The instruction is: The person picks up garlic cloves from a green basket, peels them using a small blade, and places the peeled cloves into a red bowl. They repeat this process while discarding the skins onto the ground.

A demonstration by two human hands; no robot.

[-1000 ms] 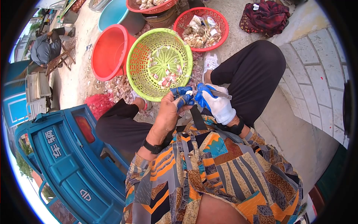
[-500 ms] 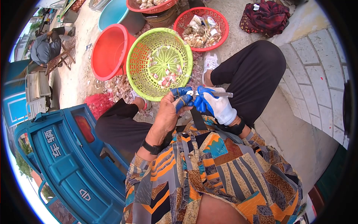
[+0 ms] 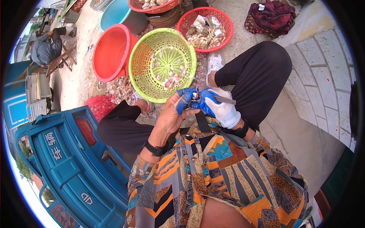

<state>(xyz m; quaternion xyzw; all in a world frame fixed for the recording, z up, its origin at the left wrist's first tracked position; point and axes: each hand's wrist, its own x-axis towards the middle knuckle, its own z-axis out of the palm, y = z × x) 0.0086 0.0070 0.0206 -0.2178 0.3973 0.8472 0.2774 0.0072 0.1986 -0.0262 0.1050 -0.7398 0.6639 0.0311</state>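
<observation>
The flat metal tool (image 3: 225, 100) lies with its long axis running mostly crosswise before the person, its bare end pointing to the right and sloping slightly back towards the body. It is gripped in the right hand (image 3: 222, 109), which wears a white glove with blue-coated fingers curled around the tool; the visible end sticks out over the back of that glove. The left hand (image 3: 174, 113), bare but for blue coverings on some fingers, pinches a small pale clove (image 3: 195, 95) between its covered fingertips, right beside the right hand's fingers and just off the near rim of the green basket (image 3: 140, 66). The tool's other end is hidden by the glove, and the clove is mostly covered, so which way it points cannot be told. Loose pinkish cloves (image 3: 172, 81) lie in the basket.
</observation>
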